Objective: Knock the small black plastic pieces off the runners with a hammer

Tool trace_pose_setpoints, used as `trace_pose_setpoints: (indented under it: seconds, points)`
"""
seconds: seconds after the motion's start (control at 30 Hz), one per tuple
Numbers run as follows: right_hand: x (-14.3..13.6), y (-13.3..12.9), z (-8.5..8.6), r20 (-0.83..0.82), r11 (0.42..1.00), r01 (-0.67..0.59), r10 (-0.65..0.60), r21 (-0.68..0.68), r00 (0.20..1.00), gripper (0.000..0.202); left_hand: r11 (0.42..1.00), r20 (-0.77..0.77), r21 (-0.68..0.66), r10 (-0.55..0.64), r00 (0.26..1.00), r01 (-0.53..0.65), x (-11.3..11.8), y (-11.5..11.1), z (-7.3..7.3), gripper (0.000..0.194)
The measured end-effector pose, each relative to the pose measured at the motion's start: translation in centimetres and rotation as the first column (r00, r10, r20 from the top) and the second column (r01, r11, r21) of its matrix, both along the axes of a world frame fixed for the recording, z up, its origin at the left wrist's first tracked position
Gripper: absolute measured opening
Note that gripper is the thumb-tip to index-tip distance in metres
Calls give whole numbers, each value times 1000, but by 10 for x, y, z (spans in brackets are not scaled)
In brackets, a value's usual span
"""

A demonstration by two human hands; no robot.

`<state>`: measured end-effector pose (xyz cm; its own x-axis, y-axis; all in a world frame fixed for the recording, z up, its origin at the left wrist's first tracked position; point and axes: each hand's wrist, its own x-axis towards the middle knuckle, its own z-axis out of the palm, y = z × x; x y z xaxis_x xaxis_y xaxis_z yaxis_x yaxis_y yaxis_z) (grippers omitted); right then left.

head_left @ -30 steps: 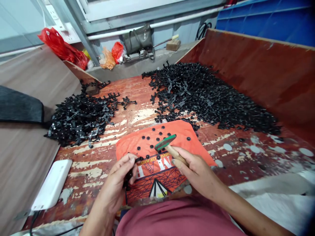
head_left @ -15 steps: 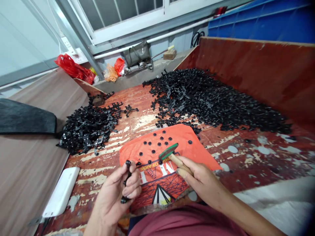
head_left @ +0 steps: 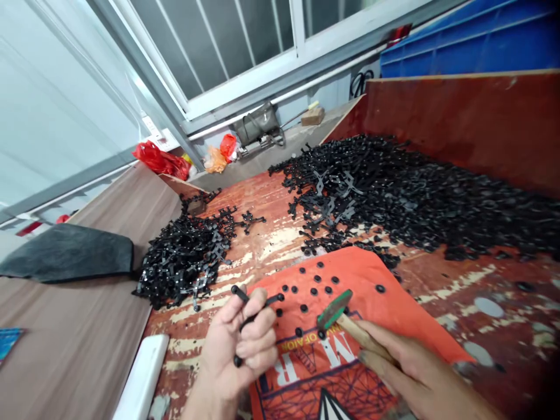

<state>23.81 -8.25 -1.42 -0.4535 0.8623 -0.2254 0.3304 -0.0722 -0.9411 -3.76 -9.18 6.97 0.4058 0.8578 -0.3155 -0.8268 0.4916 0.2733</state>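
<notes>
Black branched part is in my left hand, at the left edge of the orange cloth. Fingers are curled and clamped around it; three knobbed ends poke out. My right hand is closed on the wooden handle of a tool, its green-edged head over the middle of the cloth. Can't tell if the head touches anything. Small black round pieces lie scattered on the cloth, mostly its far half. Cloth sits on the worn red counter. Pile of black linked parts beyond the cloth to the left, bigger black pile beyond it to the right. White device left of the cloth.
</notes>
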Motion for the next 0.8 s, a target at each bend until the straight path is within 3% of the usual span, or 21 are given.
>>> trace_pose_setpoints:
  seconds: [0.23,0.33,0.4,0.43,0.47,0.53,0.57,0.63,0.7,0.8]
  points:
    - [4,-2,-29,-81,999,6,-10,-43,997,50,997,132,65,-37,991,29,14,-12,-5,45]
    - [2,0,-22,-62,1000,-4,3,-22,998,50,996,21,88,-12,1000,10,15,-12,-5,45]
    - [1,2,-11,-42,1000,-22,22,2,999,50,992,-204,118,60,977,-36,10,-7,-7,41]
    - [1,2,-6,-27,999,-31,31,15,999,50,988,-369,137,113,923,-66,5,-3,-9,37]
    - [1,3,-1,-10,999,-37,37,27,999,49,982,-553,161,170,816,-95,-1,3,-12,34]
    - [1,3,6,14,998,-38,37,44,999,46,973,-854,206,231,466,-105,-12,15,-22,33]
    - [1,3,8,16,998,-34,33,48,999,44,970,-927,227,241,287,-83,-17,22,-28,36]
    - [0,2,9,-1,999,-30,30,45,1000,42,968,-967,251,251,33,7,-23,33,-41,40]
    - [0,2,9,-29,999,-31,32,41,999,41,960,-958,257,268,-101,110,-23,40,-52,39]
    - [0,1,9,-40,998,-31,33,50,999,42,949,-935,236,281,-217,210,-17,45,-62,37]
